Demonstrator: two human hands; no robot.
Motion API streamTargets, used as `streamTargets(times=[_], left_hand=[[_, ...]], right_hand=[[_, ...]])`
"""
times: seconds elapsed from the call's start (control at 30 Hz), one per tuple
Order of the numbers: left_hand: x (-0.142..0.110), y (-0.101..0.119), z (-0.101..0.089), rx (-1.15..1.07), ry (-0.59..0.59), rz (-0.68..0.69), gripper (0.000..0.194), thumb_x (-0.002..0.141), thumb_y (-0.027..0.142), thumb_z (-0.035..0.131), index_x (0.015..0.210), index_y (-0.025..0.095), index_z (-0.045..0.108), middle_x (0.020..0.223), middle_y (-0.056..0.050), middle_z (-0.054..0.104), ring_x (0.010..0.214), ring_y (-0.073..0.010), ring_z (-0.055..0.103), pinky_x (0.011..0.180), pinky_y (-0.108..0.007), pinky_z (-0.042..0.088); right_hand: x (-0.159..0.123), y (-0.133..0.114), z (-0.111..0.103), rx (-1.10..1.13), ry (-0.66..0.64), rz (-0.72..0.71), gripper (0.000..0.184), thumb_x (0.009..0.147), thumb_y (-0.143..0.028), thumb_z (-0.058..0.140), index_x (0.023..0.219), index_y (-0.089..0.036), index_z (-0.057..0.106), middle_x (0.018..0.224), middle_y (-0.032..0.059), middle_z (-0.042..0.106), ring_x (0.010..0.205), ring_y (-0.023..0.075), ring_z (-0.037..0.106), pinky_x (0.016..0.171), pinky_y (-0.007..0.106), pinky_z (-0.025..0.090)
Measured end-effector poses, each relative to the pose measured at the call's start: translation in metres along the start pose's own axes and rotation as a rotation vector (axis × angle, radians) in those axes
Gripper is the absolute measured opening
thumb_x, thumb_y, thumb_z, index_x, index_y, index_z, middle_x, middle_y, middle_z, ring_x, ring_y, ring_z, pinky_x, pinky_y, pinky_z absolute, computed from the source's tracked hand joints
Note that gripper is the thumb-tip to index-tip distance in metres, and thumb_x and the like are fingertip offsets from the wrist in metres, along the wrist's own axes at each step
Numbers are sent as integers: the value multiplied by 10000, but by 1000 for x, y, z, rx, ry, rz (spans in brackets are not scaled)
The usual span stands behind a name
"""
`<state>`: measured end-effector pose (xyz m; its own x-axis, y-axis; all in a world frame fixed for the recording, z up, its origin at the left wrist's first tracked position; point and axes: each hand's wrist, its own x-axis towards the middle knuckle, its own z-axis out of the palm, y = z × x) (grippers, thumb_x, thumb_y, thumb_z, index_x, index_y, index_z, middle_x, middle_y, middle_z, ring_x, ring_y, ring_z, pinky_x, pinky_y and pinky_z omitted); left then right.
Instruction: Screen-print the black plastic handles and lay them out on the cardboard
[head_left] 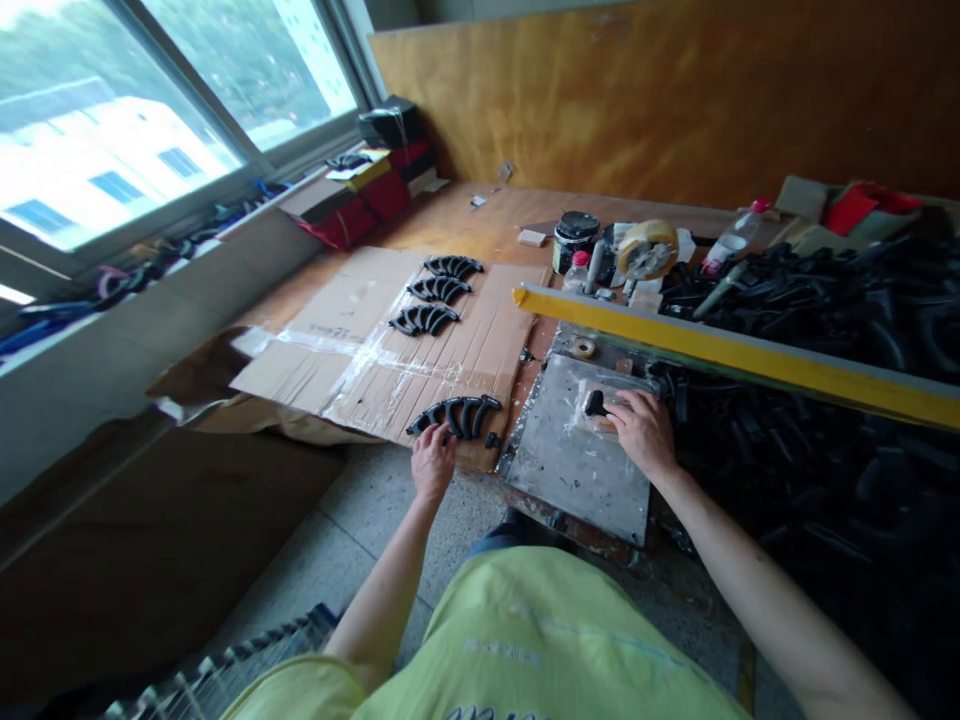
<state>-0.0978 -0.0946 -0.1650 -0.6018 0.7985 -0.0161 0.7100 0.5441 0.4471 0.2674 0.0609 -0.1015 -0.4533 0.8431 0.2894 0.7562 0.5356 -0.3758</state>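
Observation:
On the cardboard's near edge, my left hand [433, 462] has its bent fingertips at a black curved plastic part, within a fanned row of such parts [469, 415]. The exact grip there is partly hidden. My right hand [643, 430] pinches another black plastic part [596, 403] over a small pale pad [579, 415]. That pad lies on a grey metal plate [551, 440]. A small black piece [492, 440] rests beside the left row. Farther back on the cardboard sheet [330, 360] are several more rows of black curved parts [431, 290].
A yellow bar [712, 335] crosses above the bench at right. Behind it stand a black-lidded jar [577, 230], a tape roll [646, 250] and a red-capped bottle [739, 240]. A large heap of black parts [840, 470] fills the right side. Red boxes [352, 215] stand by the window.

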Motion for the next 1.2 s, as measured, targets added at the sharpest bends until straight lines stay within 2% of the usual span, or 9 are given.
streamTargets(times=[0.07, 0.13, 0.23, 0.33, 0.4, 0.53, 0.83, 1.07, 1.2], left_hand=[[-2, 13, 5, 113, -44, 130, 440, 914, 448, 431, 1299, 300, 584, 1427, -76, 480, 1306, -267, 404, 1087, -390, 315], [0, 23, 8, 185, -71, 117, 455, 904, 497, 436, 1300, 332, 589, 1448, -69, 453, 1305, -302, 381, 1044, -425, 346], [6, 33, 8, 235, -69, 30, 511, 882, 557, 444, 1332, 342, 559, 1457, -78, 431, 1281, -338, 374, 992, -467, 368], [12, 37, 10, 243, -52, -57, 509, 885, 563, 421, 1308, 325, 576, 1438, -90, 441, 1228, -347, 405, 957, -492, 375], [16, 39, 11, 238, -54, -96, 500, 884, 573, 405, 1259, 312, 607, 1388, -104, 481, 1181, -350, 434, 922, -509, 386], [25, 40, 11, 232, -101, -131, 509, 855, 628, 412, 1177, 307, 641, 1292, -120, 535, 1130, -355, 455, 839, -498, 415], [32, 34, 1, 203, -155, -62, 501, 870, 608, 392, 1165, 286, 637, 1272, -138, 529, 1132, -362, 444, 852, -508, 392], [34, 28, 2, 173, -160, 11, 564, 799, 606, 516, 1200, 223, 615, 1282, -191, 505, 1138, -399, 440, 900, -546, 348], [61, 8, -9, 195, -123, 62, 515, 802, 586, 526, 1154, 223, 628, 1232, -176, 539, 1128, -368, 458, 936, -508, 340]], right_hand=[[6, -19, 9, 47, -31, -71, 261, 910, -236, 510, 1045, -206, 733, 1101, 120, 649, 1063, 274, 529, 969, 438, 422], [15, -48, 29, 155, -113, -152, 268, 923, -234, 500, 1075, -206, 719, 1014, 101, 668, 995, 244, 558, 941, 397, 445], [35, -103, 77, 278, -290, -209, 269, 931, -222, 495, 1099, -207, 705, 1018, 82, 685, 1000, 212, 581, 930, 349, 451], [58, -151, 125, 264, -479, -141, 322, 946, -246, 477, 1216, -202, 649, 1102, 99, 679, 1040, 195, 603, 941, 317, 439], [70, -170, 149, 220, -563, -67, 359, 957, -292, 463, 1273, -205, 610, 1137, 114, 669, 1043, 195, 620, 934, 305, 441], [81, -183, 166, 167, -602, 10, 373, 971, -355, 412, 1149, -174, 686, 1094, 141, 689, 1030, 224, 639, 910, 310, 451], [90, -198, 162, 198, -646, 95, 425, 973, -357, 365, 941, -179, 750, 984, 115, 738, 960, 225, 666, 837, 284, 458], [97, -199, 172, 298, -654, 157, 423, 970, -358, 354, 1031, -170, 728, 1029, 103, 734, 1002, 224, 668, 864, 297, 472], [104, -214, 198, 424, -583, 236, 425, 942, -393, 426, 1190, -142, 664, 1197, 140, 671, 1139, 249, 616, 970, 353, 454]])
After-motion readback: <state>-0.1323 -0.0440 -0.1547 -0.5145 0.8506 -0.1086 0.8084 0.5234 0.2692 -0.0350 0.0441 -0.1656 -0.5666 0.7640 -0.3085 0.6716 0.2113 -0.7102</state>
